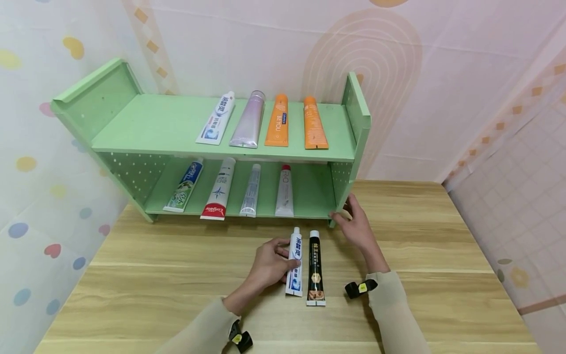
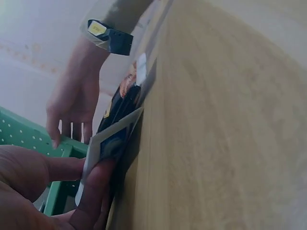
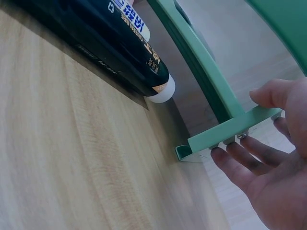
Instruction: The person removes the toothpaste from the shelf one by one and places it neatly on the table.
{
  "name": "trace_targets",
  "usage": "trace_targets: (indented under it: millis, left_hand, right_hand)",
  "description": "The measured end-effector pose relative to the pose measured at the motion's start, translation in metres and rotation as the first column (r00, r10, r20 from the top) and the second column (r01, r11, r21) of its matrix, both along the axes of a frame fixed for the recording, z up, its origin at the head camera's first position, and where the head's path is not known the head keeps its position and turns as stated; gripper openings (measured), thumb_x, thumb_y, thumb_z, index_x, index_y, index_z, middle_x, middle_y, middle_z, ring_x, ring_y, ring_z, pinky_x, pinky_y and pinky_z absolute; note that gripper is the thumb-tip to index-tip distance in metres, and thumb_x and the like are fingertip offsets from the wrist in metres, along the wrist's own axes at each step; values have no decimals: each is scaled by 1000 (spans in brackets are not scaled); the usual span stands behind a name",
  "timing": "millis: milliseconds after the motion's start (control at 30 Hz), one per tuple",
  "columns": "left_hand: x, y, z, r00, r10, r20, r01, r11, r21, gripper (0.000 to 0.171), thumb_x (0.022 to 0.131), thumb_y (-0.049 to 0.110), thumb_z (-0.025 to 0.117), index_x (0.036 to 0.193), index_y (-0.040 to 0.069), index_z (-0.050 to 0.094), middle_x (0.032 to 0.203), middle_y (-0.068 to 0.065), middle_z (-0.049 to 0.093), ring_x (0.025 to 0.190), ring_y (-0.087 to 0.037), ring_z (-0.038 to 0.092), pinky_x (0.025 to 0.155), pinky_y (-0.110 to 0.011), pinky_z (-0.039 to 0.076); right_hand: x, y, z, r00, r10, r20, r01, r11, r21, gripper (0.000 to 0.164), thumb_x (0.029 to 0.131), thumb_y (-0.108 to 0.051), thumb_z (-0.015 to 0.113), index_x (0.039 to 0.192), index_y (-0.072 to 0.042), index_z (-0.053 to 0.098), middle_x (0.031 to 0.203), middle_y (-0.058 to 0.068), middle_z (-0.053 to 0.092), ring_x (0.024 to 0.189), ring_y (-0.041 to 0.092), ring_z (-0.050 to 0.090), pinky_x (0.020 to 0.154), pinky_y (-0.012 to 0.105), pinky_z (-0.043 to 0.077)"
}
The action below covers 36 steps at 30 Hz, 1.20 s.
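My left hand (image 1: 270, 263) pinches a white and blue toothpaste tube (image 1: 296, 250) between thumb and fingers, just in front of the shelf. In the left wrist view the tube (image 2: 112, 136) is tilted up on edge at the tabletop. Beside it, on its right, a black toothpaste tube (image 1: 315, 270) with a white cap lies on the table, touched by neither hand. My right hand (image 1: 353, 226) grips the lower right side panel of the green shelf (image 1: 360, 132). In the right wrist view the thumb lies on one side of the panel edge (image 3: 225, 132), with fingertips against the other.
On the upper board stand out a white tube (image 1: 216, 120), a lilac tube (image 1: 248, 120) and two orange tubes (image 1: 277, 123). Several more lie on the lower board, including a red-ended Colgate tube (image 1: 218, 189) and a red-capped tube (image 1: 285, 191). A patterned cloth (image 1: 265, 44) hangs behind.
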State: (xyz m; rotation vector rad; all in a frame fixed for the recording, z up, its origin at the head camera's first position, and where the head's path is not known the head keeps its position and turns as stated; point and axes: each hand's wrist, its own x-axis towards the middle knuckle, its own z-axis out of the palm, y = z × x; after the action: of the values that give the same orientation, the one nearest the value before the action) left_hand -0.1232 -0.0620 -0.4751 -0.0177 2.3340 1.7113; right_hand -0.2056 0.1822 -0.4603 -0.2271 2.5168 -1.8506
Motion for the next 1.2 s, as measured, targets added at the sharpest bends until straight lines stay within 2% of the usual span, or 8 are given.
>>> trace_targets:
  millis: [200, 333, 533, 800, 1033, 1200]
  left_hand:
    - [2, 2, 0, 1000, -13, -24, 11, 998, -61, 67, 83, 1, 81, 142, -6, 51, 91, -15, 65, 60, -17, 64, 49, -33, 59]
    - [6, 3, 0, 998, -44, -42, 39, 993, -112, 66, 85, 3, 80, 143, -7, 50, 84, -11, 65, 53, -16, 62, 45, -32, 57]
    - [11, 3, 5, 993, -90, -76, 72, 974, -213, 67, 86, 7, 80, 143, -9, 48, 78, -8, 63, 43, -13, 56, 38, -30, 52]
    - [8, -2, 7, 985, -141, -98, 106, 949, -298, 68, 85, 15, 82, 140, -11, 51, 69, -2, 66, 45, -13, 57, 45, -30, 51]
    - [7, -6, 11, 980, -134, -149, 65, 917, -393, 64, 85, 27, 82, 137, -3, 59, 70, 2, 64, 52, -11, 53, 49, -26, 44]
    - [6, -11, 19, 977, -110, -181, 26, 911, -412, 61, 87, 35, 81, 135, 2, 62, 81, 0, 66, 56, -12, 50, 53, -25, 42]
  right_hand:
    - [1, 1, -2, 1000, 3, -14, -3, 1000, 1, 70, 100, -12, 64, 160, -30, 31, 156, 15, 44, 144, 39, 43, 111, 62, 45]
    - [3, 2, -4, 1000, 3, -15, -3, 1000, -3, 70, 100, -11, 64, 160, -28, 31, 157, 15, 43, 144, 40, 43, 111, 62, 46]
    - [3, 2, -6, 1000, 9, -18, -9, 1000, -6, 71, 100, -10, 63, 160, -28, 30, 156, 16, 44, 143, 40, 44, 112, 62, 45]
    - [0, 0, 0, 1000, 5, -28, -4, 1000, 7, 69, 101, -11, 63, 159, -29, 32, 154, 15, 45, 143, 39, 44, 111, 61, 47]
    - [-1, 1, -1, 1000, 10, -29, -10, 1000, -5, 70, 100, -10, 63, 160, -28, 31, 154, 16, 45, 142, 39, 45, 112, 61, 45]
    - [0, 1, -2, 1000, 10, -25, -10, 1000, -4, 70, 101, -11, 63, 160, -29, 31, 155, 15, 45, 144, 39, 44, 113, 62, 44]
